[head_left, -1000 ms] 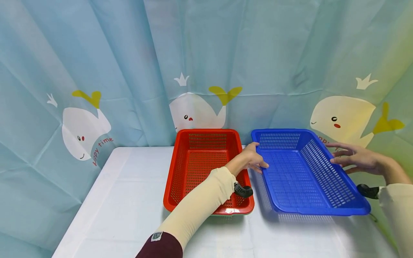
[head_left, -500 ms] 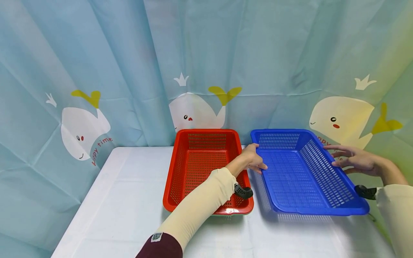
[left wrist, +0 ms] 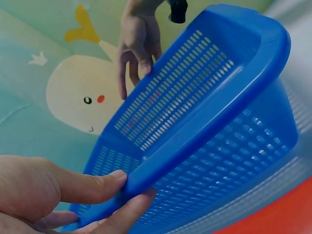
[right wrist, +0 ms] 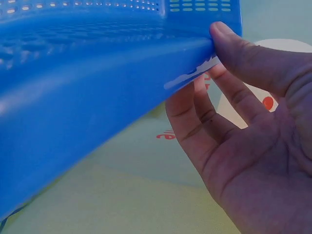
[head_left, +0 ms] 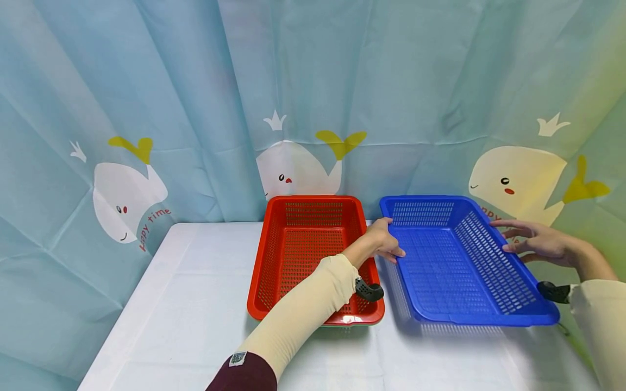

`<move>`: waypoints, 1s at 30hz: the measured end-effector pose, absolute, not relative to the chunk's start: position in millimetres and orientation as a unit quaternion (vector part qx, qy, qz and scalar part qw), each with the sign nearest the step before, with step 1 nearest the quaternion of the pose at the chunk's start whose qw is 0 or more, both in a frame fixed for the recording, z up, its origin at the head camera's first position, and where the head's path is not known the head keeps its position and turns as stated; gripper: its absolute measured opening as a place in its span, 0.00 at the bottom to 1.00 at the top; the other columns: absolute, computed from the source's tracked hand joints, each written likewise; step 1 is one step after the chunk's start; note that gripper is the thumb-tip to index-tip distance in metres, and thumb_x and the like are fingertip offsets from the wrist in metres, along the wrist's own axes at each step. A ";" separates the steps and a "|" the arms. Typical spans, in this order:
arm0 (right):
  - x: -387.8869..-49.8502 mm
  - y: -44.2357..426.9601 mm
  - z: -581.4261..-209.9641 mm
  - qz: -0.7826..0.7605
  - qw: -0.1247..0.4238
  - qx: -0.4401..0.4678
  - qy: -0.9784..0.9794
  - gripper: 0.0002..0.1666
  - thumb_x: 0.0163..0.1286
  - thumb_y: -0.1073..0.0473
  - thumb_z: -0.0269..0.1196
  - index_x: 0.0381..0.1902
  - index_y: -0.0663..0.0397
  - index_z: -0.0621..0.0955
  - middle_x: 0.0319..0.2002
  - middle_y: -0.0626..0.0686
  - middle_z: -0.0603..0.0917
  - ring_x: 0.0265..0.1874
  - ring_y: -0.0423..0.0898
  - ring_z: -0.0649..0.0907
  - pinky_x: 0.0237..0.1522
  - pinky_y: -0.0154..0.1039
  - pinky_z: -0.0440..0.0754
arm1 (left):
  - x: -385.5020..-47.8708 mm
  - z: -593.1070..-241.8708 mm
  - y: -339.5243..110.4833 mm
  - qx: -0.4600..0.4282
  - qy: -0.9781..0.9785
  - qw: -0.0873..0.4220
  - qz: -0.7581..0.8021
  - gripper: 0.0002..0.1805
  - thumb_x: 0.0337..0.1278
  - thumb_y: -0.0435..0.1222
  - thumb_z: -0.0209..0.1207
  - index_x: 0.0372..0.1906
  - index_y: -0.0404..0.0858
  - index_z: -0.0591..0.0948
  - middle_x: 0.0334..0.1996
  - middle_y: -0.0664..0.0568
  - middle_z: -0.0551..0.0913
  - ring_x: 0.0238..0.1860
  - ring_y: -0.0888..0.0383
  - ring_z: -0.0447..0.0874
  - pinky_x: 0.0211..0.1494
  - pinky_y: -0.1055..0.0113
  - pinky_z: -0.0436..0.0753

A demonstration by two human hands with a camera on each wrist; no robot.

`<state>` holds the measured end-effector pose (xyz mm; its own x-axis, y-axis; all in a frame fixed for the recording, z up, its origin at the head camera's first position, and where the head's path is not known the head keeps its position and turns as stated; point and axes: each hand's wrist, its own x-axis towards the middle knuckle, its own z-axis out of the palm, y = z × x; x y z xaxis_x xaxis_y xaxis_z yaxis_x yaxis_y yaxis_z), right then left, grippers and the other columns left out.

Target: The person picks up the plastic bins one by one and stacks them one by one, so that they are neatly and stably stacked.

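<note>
A blue perforated basket (head_left: 440,260) with nothing in it is at the right of the table. My left hand (head_left: 381,239) pinches its left rim; in the left wrist view the thumb of the left hand (left wrist: 73,195) lies over the rim (left wrist: 195,141) and the fingers lie under it. On the opposite side my right hand (head_left: 548,244) holds the right rim. The right wrist view shows the right hand (right wrist: 253,126) with its thumb on top of the blue rim (right wrist: 122,73) and its fingers curled beneath.
Left of the blue basket stands a red perforated basket (head_left: 256,271), with a thin green edge visible under its front rim; my left forearm passes over it. White cloth covers the table (head_left: 186,304). Behind hangs a light blue curtain (head_left: 195,98) with whale prints.
The blue basket and my right hand have shifted very slightly left since a second ago. Both hands keep their hold on the rims.
</note>
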<state>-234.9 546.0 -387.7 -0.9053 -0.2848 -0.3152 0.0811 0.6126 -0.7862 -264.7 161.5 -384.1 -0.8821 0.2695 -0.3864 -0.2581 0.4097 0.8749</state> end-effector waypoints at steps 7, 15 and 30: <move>-233.9 542.9 -383.7 -0.424 0.191 -0.058 0.883 0.42 0.74 0.63 0.64 0.79 0.56 0.58 0.67 0.79 0.60 0.49 0.58 0.84 0.47 0.56 0.88 | -260.0 -383.9 155.5 0.021 0.791 0.219 0.571 0.54 0.43 0.16 0.74 0.77 0.48 0.67 0.64 0.38 0.74 0.25 0.43 0.90 0.33 0.56 0.89; -230.2 535.7 -368.9 -0.383 0.137 -0.069 0.911 0.41 0.75 0.62 0.64 0.77 0.63 0.57 0.65 0.79 0.63 0.46 0.59 0.84 0.43 0.57 0.89 | -258.3 -382.8 148.2 0.060 0.779 0.183 0.597 0.55 0.41 0.15 0.73 0.77 0.47 0.67 0.42 0.39 0.78 0.22 0.49 0.87 0.30 0.56 0.89; -208.1 513.5 -321.1 -0.294 0.003 -0.060 0.954 0.45 0.76 0.60 0.63 0.81 0.62 0.53 0.63 0.79 0.65 0.40 0.64 0.86 0.36 0.55 0.89 | -259.9 -354.0 126.1 0.153 0.758 0.132 0.620 0.57 0.40 0.15 0.75 0.78 0.49 0.66 0.40 0.41 0.78 0.21 0.49 0.88 0.24 0.63 0.87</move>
<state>-208.1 513.5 -321.1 -0.9929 -0.1154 0.0293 -0.1119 0.8202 -0.5610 -259.9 126.1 -354.0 -0.9186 0.3951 -0.0108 0.0675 0.1839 0.9806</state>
